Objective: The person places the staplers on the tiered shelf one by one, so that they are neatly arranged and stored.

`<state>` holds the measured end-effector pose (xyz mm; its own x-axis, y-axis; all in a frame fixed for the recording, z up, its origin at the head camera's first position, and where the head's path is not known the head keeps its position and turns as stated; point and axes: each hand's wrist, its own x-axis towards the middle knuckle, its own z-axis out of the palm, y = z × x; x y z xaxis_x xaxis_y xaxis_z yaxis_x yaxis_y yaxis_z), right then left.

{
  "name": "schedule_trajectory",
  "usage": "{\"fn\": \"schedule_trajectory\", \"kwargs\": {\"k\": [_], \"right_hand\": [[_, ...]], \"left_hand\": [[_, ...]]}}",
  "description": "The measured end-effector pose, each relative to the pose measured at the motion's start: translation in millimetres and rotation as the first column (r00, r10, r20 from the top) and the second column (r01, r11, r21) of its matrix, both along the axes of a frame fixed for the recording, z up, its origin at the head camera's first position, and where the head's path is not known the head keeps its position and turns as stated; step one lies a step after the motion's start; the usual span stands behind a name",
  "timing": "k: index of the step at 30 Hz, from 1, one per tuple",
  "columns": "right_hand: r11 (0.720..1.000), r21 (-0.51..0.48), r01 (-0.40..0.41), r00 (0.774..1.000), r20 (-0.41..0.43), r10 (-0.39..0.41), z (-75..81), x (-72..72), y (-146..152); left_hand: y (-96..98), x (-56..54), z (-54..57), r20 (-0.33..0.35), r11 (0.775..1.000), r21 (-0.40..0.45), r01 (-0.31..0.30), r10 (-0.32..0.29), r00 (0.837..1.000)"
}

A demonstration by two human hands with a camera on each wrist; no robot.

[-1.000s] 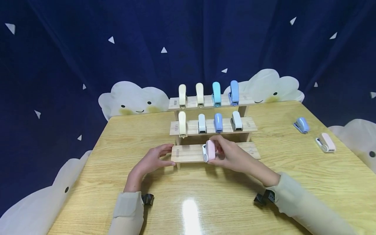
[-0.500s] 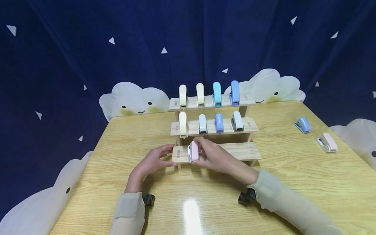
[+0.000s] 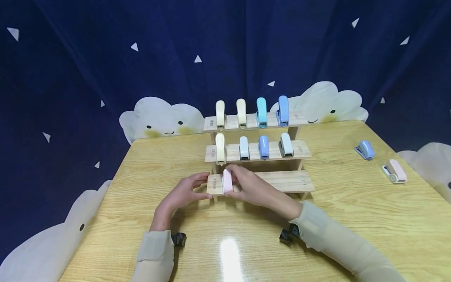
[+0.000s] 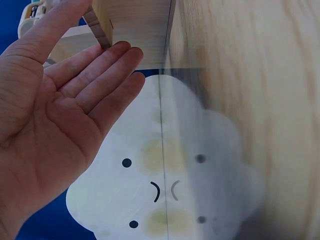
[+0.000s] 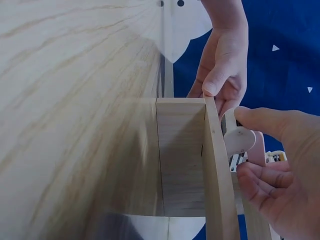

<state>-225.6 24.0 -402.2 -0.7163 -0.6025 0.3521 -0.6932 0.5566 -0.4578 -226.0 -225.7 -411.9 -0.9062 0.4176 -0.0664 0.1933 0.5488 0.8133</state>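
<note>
A small pink-and-white stapler (image 3: 227, 181) stands near the left end of the lowest step of a three-tier wooden rack (image 3: 282, 181). My right hand (image 3: 248, 188) pinches it from the right between thumb and fingers. In the right wrist view, the white underside of the stapler (image 5: 239, 141) shows between the thumb and the fingertips, right at the step's front board. At the left end of that same step is my left hand (image 3: 184, 190), thumb in front and fingers behind. The left wrist view shows its fingers (image 4: 112, 67) nearly straight against the wood.
Cream, turquoise and blue staplers line the top step (image 3: 230, 122). Cream, white and blue ones fill the middle step (image 3: 232, 150). On the table's right side lie a blue stapler (image 3: 365, 149) and another pink stapler (image 3: 395, 171). A dark blue curtain (image 3: 225, 47) hangs behind.
My right hand has slid the pink stapler leftward along the lowest step and turned it to face more squarely forward. The left hand has stayed at the rack's left end.
</note>
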Motion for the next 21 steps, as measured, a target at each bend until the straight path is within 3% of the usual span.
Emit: {"fn": "schedule_trajectory", "kwargs": {"k": [10,15,21], "right_hand": [[1.0,0.003,0.015,0.999,0.046,-0.015,-1.0,-1.1,-3],[0.999,0.033,0.041,0.999,0.029,-0.042,0.3,3.6,-1],[0.999,0.01,0.045,0.998,-0.04,-0.044,14.4,13.8,17]], "left_hand": [[0.4,0.1,1.1,-0.001,1.0,0.002,0.001,-0.001,1.0],[0.3,1.0,1.3,0.0,1.0,-0.006,-0.002,0.002,1.0],[-0.4,1.9,1.1,0.0,1.0,-0.015,-0.006,0.006,1.0]]}}
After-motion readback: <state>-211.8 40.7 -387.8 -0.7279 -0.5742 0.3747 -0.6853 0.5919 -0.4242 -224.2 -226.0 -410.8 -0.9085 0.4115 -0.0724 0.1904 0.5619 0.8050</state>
